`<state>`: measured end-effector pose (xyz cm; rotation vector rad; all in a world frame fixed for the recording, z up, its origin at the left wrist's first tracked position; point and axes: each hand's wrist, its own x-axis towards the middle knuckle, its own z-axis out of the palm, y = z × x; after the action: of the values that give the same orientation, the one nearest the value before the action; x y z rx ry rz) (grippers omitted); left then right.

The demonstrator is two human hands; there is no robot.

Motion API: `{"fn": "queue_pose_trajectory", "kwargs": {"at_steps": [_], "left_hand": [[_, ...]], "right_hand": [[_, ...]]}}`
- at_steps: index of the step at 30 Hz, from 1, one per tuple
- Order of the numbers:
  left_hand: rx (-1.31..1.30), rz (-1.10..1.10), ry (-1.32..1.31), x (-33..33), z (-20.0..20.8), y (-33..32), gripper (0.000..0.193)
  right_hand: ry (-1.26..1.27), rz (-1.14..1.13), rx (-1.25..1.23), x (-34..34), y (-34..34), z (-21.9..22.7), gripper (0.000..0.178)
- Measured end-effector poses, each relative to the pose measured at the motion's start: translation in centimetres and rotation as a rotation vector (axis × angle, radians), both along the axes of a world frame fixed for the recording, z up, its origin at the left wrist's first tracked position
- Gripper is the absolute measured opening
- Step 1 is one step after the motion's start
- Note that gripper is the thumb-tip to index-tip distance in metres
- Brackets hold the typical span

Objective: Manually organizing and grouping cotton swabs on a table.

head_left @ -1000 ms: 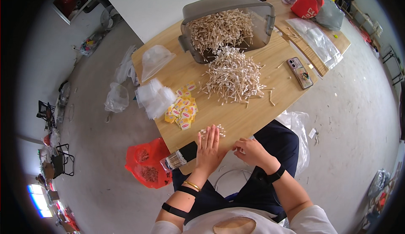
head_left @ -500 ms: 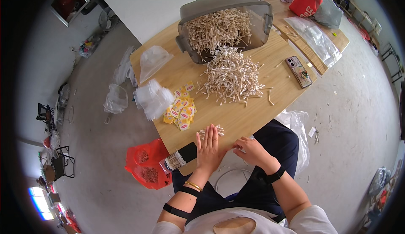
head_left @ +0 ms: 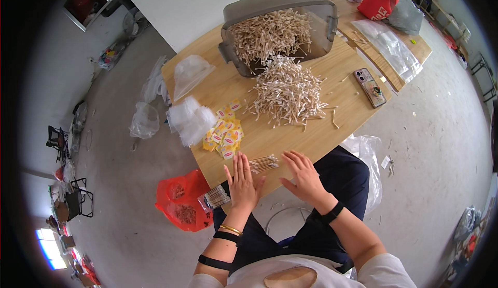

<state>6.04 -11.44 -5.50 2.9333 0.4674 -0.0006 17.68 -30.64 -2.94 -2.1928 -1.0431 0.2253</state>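
A small row of cotton swabs [head_left: 265,163] lies on the table between my hands. My left hand [head_left: 243,187] rests flat at its left end, fingers stretched out and holding nothing. On the other side, my right hand [head_left: 306,178] is open, its fingertips just apart from the swab ends. A clear pouch filled with swabs [head_left: 216,196] lies at the table corner, left of my left hand. Above my left hand are scattered yellow-and-white paper labels [head_left: 226,135]. Farther off, a large heap of loose swabs [head_left: 290,91] spills from a tipped grey translucent bin [head_left: 277,0].
Clear plastic bags [head_left: 191,121] lie left of the labels. A phone [head_left: 370,87] is near the right table edge. A red plastic bag [head_left: 184,200] with debris hangs below the left corner. Red and grey bags [head_left: 377,3] stand at the back right.
My right hand has moved up and opened from near the table edge to beside the swab row. My left hand has shifted left and down, uncovering more swabs and covering the black piece near the pouch.
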Motion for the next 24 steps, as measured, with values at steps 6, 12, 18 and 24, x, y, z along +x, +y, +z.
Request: {"fn": "queue_pose_trajectory", "kwargs": {"at_steps": [6, 12, 18, 24], "left_hand": [[-0.017, 0.050, 0.007, -0.6, -1.5, 0.5, 0.095], [-0.129, 0.017, -0.073, 0.3, -2.0, -1.2, 0.100], [-0.122, 0.033, -0.132, 0.3, -2.3, -1.2, 0.098], [-0.152, -0.075, -0.081, 0.8, -2.1, -0.9, 0.094]], "right_hand": [[-0.197, 0.049, -0.193, -1.1, 2.8, -2.9, 0.093], [-0.264, 0.023, -0.235, -1.7, 5.1, -4.6, 0.093], [-0.285, 0.026, -0.235, -1.7, 5.1, -4.7, 0.089], [-0.296, 0.020, -0.250, -1.5, 5.0, -4.5, 0.088]]}}
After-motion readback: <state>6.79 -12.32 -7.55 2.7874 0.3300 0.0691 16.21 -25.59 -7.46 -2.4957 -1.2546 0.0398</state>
